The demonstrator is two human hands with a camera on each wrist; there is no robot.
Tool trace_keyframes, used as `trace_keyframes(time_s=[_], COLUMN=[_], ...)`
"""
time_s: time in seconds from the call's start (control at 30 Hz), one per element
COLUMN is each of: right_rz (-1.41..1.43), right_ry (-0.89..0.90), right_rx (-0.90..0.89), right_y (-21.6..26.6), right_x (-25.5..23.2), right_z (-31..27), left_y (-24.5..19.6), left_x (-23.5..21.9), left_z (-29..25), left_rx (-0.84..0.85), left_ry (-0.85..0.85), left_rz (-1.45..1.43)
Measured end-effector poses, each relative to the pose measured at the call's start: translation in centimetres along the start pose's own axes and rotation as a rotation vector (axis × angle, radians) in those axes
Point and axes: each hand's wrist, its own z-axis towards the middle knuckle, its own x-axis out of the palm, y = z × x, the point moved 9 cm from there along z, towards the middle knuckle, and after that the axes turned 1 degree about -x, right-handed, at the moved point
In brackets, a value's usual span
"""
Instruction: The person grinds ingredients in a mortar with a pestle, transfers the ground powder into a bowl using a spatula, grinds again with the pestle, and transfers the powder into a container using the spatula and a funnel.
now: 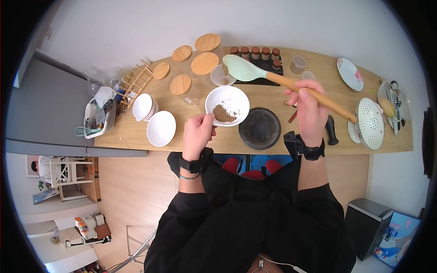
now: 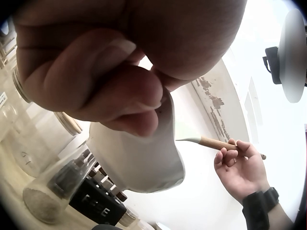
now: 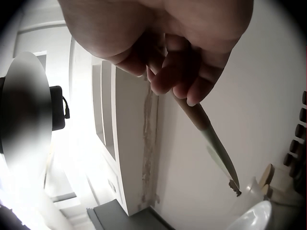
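My left hand [image 1: 198,132] pinches the near rim of a white bowl [image 1: 240,98], thumb on top. Brown powder and a patch of white powder lie inside it. With its fingers curled round the wooden handle, my right hand [image 1: 311,111] holds a mint-green spoon [image 1: 246,68] above the table. The spoon's head is beyond the bowl, overlapping a clear open container [image 1: 217,78] in the head view. Brown matter [image 3: 234,188] clings to the spoon's tip in the right wrist view. A dark stone mortar [image 1: 260,128] stands just right of the bowl.
Several wooden-lidded jars [image 1: 180,84] stand behind the bowl on the left. A black rack [image 1: 255,76] of spice bottles is at the back. Two white bowls [image 1: 161,128] sit at left. A white colander [image 1: 369,125] and a dark pestle [image 1: 332,131] lie at right.
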Motion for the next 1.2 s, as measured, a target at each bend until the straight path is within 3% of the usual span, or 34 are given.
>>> trace_keyframes(time_s=[0.13,0.47,0.67,0.93,1.2], right_rz=[-0.148,0.002,-0.224,0.007,0.206], right_ry=[0.151,0.023,-0.005,-0.093,-0.229], right_rx=[-0.060,-0.154,0.044,0.282,0.329], right_y=[0.5,2.9,0.9,-4.6,-6.5], right_x=[1.0,-1.1,-1.1,-2.4,-5.2], right_z=[-0.6,-1.7,-1.8,-2.1,-2.5], left_y=[0.0,0.4,0.0,-0.1,0.1], left_x=[-0.1,0.0,0.5,1.2,1.0], left_z=[0.0,0.1,-0.4,-0.7,-0.6], left_rx=[-0.003,-0.005,0.009,0.039,0.018], left_ry=[-0.001,0.009,0.016,0.061,0.051], left_rz=[0.001,-0.009,0.009,0.023,-0.019])
